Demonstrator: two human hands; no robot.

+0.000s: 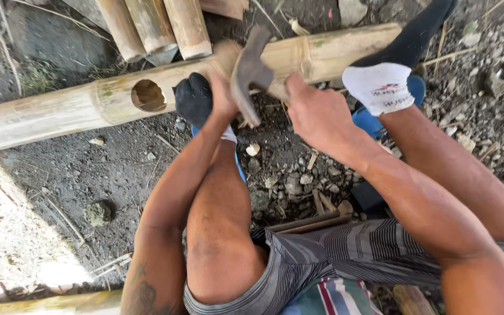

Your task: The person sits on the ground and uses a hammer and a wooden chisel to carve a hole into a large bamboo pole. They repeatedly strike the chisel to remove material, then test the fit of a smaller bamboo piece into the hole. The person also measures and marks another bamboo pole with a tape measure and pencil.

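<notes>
Right hand (316, 114) is clenched round the handle of a claw hammer (251, 73) raised just above the long bamboo pole (59, 111), while the left hand (223, 87) is closed on something against the pole's near side, though what it pinches is hidden behind the hammer head. To my eye the blow wants to land square beside the left fingers, right of the round hole (148, 95) in the pole, short and controlled, with both socked feet pinning the pole to the dirt ground (118, 169). One label shows: a small red-and-dark printed mark on the white toe of the sock (380, 87) at the pole's right end
</notes>
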